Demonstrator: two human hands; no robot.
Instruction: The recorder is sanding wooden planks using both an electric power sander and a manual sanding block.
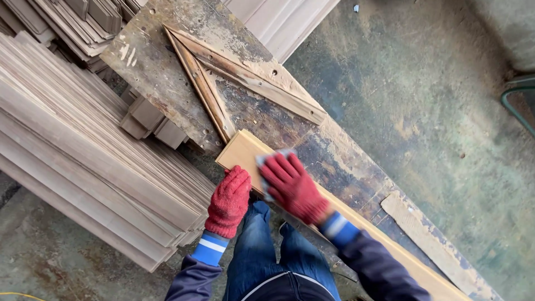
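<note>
Red knitted gloves (229, 202) with blue-and-white striped cuffs, pale tan board (243, 151), blue jeans (253, 253).

A triangular wooden frame (223, 72) is lying on the stained, worn desk (150, 61). Left of the desk, a large stack of long pale wooden slats (78, 161) is resting, with short moulded offcuts (150, 122) sitting between stack and desk. Right of the desk, bare concrete floor (418, 100) is stretching away, a green metal tube (515, 106) showing at its far edge.
</note>
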